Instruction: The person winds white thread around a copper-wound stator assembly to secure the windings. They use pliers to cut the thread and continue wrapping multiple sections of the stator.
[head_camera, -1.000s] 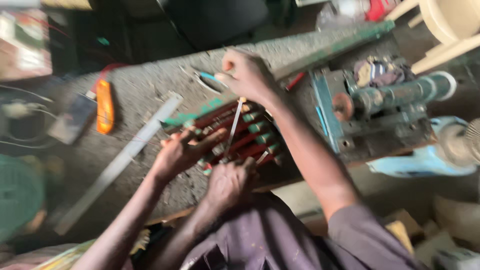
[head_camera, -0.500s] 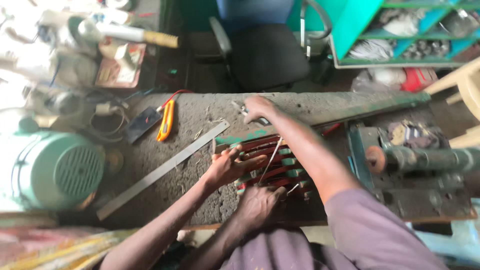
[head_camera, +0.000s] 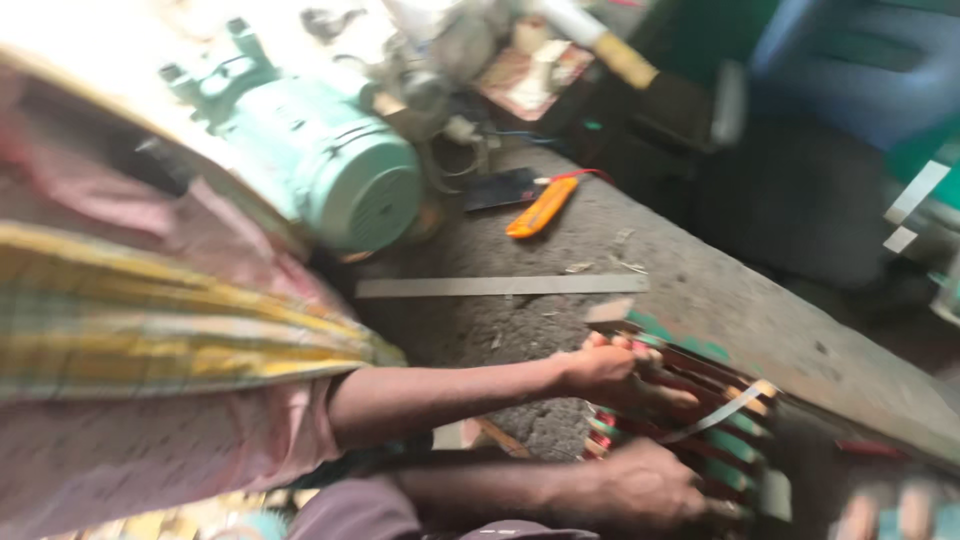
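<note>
Lower centre to lower right, nearest the camera: one hand (head_camera: 640, 487), at the end of a forearm entering from the bottom edge, lay flat over the near end of a bundle of red and green coil strips (head_camera: 715, 400); fingers blurred, so whether it gripped anything could not be told. The bundle lay at the right of centre on the grey concrete surface (head_camera: 700, 290).

Centre right: second hand (head_camera: 600, 368), on an arm reaching in from the left, fingers curled closed on the upper part of the same strips. A pale flat band (head_camera: 720, 410) crossed the bundle just right of this hand. Which hand was left and which right could not be told from this view.

Left half: pink cloth and a yellow-and-green checked garment (head_camera: 150, 320) filled the frame from the left edge to the arm.

Centre: long flat metal strip (head_camera: 500, 286) lying level on the surface, apart from the hands.

Upper centre: orange-handled tool (head_camera: 540, 207) beside a dark flat object (head_camera: 500, 188).

Upper left of centre: pale green electric motor (head_camera: 340, 170), ribbed end facing right.

Upper right: blue chair (head_camera: 860, 60), blurred.
</note>
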